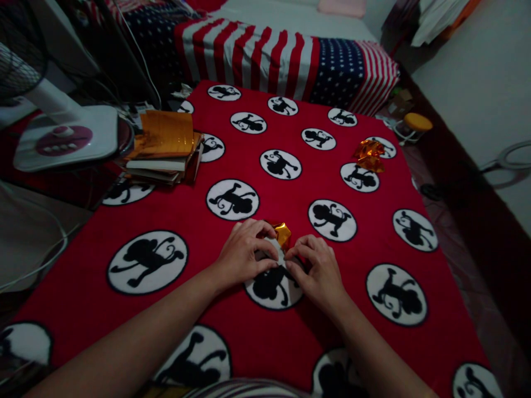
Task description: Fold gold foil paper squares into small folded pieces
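Low over the red cloth (pixel 286 193), both hands pinch a small piece of gold foil paper (pixel 282 234). Its shiny side shows beyond the fingertips, and a pale side faces up between them. My left hand (pixel 245 251) grips it from the left with curled fingers and thumb. From the right, my right hand (pixel 317 268) holds its edge between thumb and fingers. Fingers hide much of the paper, so I cannot tell its full shape. Farther off to the right lie crumpled or folded orange-gold foil pieces (pixel 369 155).
A stack of gold-topped paper sheets (pixel 166 135) sits at the cloth's left edge, beside a white fan base (pixel 68 138). Behind stands a bed with a stars-and-stripes cover (pixel 265 58). A yellow-topped stool (pixel 417 122) stands near the right wall.
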The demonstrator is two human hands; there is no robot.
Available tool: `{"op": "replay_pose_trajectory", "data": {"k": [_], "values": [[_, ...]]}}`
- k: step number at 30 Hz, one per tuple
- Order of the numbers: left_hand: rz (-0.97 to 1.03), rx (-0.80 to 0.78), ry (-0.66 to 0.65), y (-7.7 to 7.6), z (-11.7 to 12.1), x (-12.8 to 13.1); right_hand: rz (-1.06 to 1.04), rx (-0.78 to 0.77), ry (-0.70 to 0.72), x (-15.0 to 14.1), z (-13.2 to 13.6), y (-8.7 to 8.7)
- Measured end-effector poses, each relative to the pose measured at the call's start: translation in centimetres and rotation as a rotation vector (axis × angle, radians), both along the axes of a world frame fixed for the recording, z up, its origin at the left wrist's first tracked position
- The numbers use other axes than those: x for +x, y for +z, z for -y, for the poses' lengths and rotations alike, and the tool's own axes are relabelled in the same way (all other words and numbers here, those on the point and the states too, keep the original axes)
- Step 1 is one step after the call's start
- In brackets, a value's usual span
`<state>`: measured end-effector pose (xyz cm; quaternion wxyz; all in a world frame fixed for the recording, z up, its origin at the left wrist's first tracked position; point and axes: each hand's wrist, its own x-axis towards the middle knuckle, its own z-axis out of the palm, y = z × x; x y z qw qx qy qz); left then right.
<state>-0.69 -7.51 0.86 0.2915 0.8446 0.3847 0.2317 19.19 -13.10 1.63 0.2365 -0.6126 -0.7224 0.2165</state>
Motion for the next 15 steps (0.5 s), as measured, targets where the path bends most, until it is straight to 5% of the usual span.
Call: {"op": "replay_pose_trajectory", "data": {"k": [15], "values": [[-0.010, -0.003, 0.040, 0.02, 0.08, 0.30, 0.006, 0.026, -0.061, -0.24, 0.26, -0.48]]}}
